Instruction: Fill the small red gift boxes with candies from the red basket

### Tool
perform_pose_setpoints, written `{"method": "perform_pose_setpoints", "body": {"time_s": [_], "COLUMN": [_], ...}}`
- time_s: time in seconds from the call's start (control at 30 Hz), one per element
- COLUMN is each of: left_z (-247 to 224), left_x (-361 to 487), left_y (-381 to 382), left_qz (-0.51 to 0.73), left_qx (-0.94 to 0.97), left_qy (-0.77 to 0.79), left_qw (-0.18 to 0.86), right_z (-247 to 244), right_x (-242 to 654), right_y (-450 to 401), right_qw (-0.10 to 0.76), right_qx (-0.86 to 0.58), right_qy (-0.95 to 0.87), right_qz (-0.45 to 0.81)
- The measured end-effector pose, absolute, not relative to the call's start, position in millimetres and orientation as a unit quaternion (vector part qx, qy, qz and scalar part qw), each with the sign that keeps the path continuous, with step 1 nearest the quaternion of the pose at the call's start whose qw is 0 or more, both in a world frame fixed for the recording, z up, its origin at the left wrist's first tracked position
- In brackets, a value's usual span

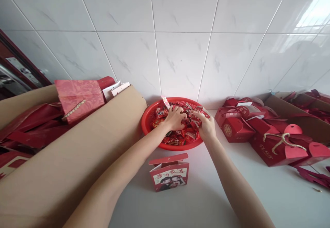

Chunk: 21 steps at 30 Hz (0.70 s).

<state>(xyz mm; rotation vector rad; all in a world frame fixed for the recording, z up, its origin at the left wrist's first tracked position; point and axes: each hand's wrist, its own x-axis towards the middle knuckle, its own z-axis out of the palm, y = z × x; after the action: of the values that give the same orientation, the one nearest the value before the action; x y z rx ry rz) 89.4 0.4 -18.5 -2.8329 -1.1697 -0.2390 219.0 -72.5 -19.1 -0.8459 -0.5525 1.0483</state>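
Note:
A red plastic basket full of small wrapped sweets stands against the tiled wall. My left hand reaches into it from the left, fingers bent down among the sweets; whatever is under the fingertips is hidden. At the basket's right side, my right hand is closed on red-wrapped sweets, thumb on top. Just in front of the basket, a small red gift box with a cartoon couple on its face stands upright, its top flaps partly open.
On the left, a large cardboard box holds red bags and a pink patterned bag. Several closed red gift boxes sit on the right, beside another cardboard box. Dark red ribbon lies at the right edge.

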Motion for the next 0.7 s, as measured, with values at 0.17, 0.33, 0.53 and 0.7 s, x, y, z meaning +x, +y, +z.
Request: {"method": "perform_pose_setpoints", "body": {"time_s": [0.17,0.33,0.53,0.7], "left_z": [-29.8,-41.9,-36.7,-31.9], "left_x": [98.7,105.1,101.4,101.9], "left_y": [-6.8,-4.9,0.9,0.5], "left_qz": [-0.047,0.027,-0.007,-0.022], "left_qx": [-0.972,-0.976,-0.956,-0.940], "left_qy": [-0.228,-0.198,-0.269,-0.327], "left_qw": [0.005,0.087,0.114,0.092], "right_z": [-19.1,-20.1,-20.0,-22.6], "right_x": [218.7,219.6,219.0,218.7], "right_y": [-72.3,-72.1,-71.1,-69.7], "right_qw": [0.756,0.750,0.758,0.764], "right_qx": [-0.380,-0.391,-0.383,-0.371], "right_qy": [-0.250,-0.247,-0.248,-0.249], "right_qz": [0.471,0.472,0.466,0.466]}}
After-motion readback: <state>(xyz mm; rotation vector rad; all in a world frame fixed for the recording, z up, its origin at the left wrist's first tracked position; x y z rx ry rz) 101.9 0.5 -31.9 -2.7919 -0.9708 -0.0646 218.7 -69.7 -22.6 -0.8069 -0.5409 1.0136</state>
